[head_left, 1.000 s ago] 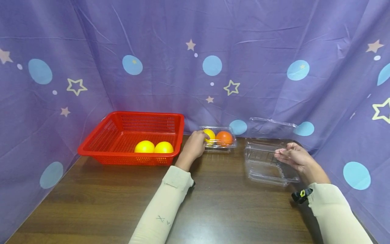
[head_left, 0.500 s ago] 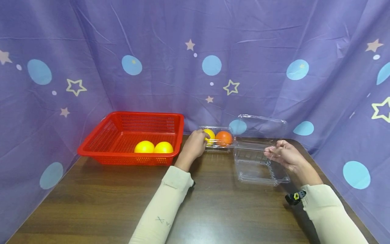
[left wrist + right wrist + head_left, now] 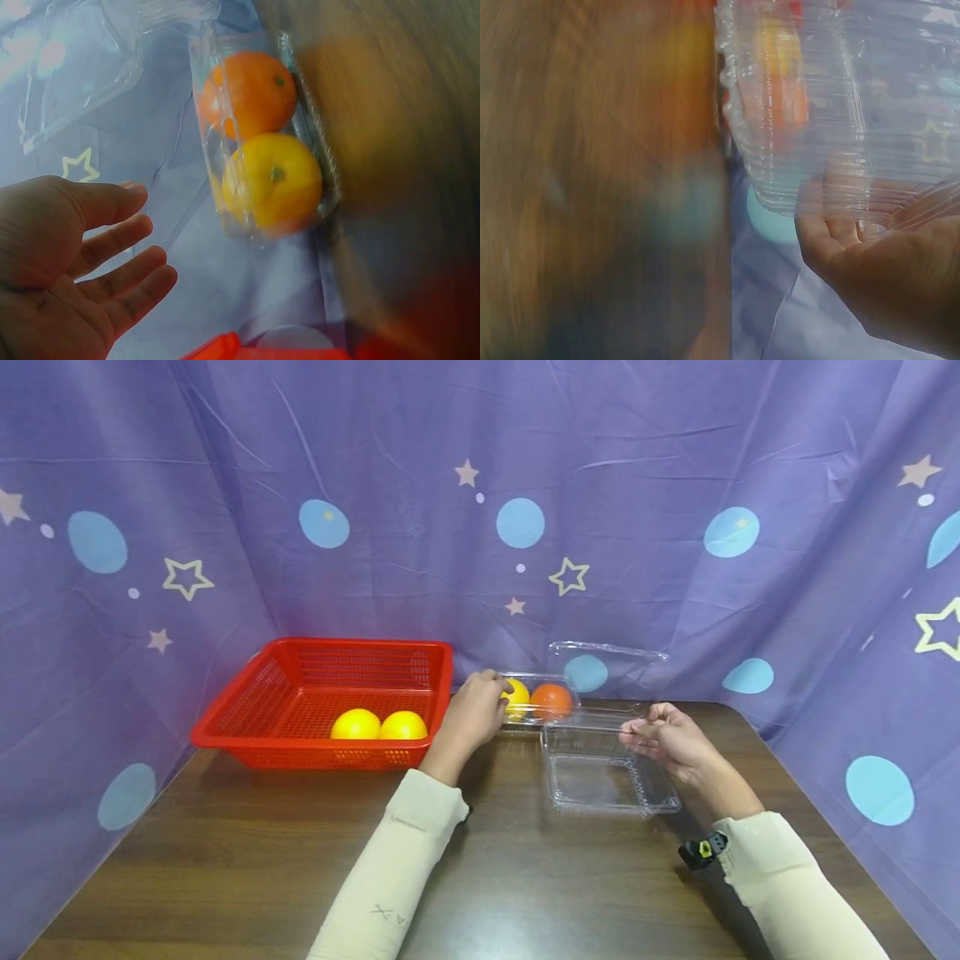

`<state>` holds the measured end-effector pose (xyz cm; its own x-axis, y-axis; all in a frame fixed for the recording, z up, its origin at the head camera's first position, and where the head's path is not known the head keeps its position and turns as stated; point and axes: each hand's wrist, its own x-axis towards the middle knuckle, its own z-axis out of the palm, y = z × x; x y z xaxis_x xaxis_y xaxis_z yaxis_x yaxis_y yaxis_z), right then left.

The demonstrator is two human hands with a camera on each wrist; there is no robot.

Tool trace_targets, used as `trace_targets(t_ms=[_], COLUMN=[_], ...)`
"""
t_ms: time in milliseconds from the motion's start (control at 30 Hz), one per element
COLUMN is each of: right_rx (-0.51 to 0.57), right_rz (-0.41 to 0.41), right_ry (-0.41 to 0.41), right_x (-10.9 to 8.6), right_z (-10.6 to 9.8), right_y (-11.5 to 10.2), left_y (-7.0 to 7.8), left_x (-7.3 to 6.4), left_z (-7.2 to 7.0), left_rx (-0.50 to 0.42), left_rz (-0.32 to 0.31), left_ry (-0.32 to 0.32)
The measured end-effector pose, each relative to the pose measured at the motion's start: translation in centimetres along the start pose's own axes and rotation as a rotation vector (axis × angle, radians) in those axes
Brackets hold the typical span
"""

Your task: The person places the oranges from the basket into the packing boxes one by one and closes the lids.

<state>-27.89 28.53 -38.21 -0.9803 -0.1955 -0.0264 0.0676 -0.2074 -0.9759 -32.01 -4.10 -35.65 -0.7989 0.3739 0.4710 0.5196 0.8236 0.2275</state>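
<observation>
In the head view my right hand (image 3: 671,745) grips the right side of an open, clear plastic clamshell box (image 3: 603,810), its lid standing up at the back. The right wrist view has the fingers (image 3: 821,236) curled at the clear wall, with nothing seen inside. A smaller clear box (image 3: 326,169) holds an orange fruit (image 3: 259,94) and a yellow fruit (image 3: 281,180), both showing stem marks. Beside that box is my left hand (image 3: 474,714), and in the left wrist view its fingers (image 3: 139,289) are relaxed, apart from the box, holding nothing.
A red plastic basket (image 3: 247,740) stands on the left of the wooden table (image 3: 525,885), with two yellow fruits (image 3: 379,725) near its front wall. A purple patterned curtain (image 3: 420,585) hangs behind and at both sides of the table.
My right hand has carried the open clamshell box leftwards, to just in front of the smaller box. My left hand has drawn slightly back from the smaller box.
</observation>
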Motion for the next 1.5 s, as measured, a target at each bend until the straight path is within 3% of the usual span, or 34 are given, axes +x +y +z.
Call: trace_targets(t_ms=[467, 867, 1100, 1333, 1500], right_rx=[0.008, 0.009, 0.007, 0.015, 0.021], right_rz=[-0.009, 0.003, -0.001, 0.007, 0.023], right_ry=[0.074, 0.102, 0.112, 0.108, 0.113], right_x=[0.9, 1.7, 2.3, 2.7, 2.9], right_z=[5.0, 6.8, 7.3, 7.5, 7.6], right_y=[1.2, 2.5, 3.4, 4.0, 4.2], left_y=[-2.0, -4.8, -7.0, -8.9, -10.4], left_x=[-0.9, -2.1, -3.0, -3.5, -3.8], left_z=[-3.6, -6.5, -7.7, -8.4, -8.6], left_rx=[0.025, 0.048, 0.079, 0.082, 0.033], left_rz=[0.051, -0.041, -0.082, -0.119, -0.138], left_ry=[0.041, -0.030, -0.110, -0.234, -0.343])
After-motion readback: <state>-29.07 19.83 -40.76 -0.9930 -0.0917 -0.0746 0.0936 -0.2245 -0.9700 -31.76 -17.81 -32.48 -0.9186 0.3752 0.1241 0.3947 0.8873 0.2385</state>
